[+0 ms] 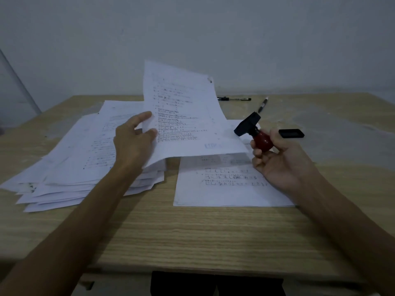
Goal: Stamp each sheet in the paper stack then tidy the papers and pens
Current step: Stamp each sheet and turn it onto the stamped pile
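The left hand pinches a printed sheet by its left edge, thumb on the near face and fingers behind, and holds it lifted and curling above the surface, so that its far corner stands up against the wall and its near edge sags over the papers below. A faint blue mark shows near the lower right corner of that lifted sheet, too blurred to read. The right hand is closed around the red handle of a stamp, whose black base points up and to the left, tilted, just beside the right edge of the lifted sheet and clear of the surface. Under the left forearm, on the left side of the surface, lies a loose, fanned paper stack, its sheets skewed and their corners spread at the near edge. To the right of it, a single sheet with lines of writing lies flat, partly shaded by the lifted sheet and touched by the heel of the right hand. Right of the stamp, a flat black rectangular lid or ink pad rests on the surface; which of the two I cannot tell. At the far edge lie two pens: a black pen set crosswise and a second pen angled, near each other but apart.
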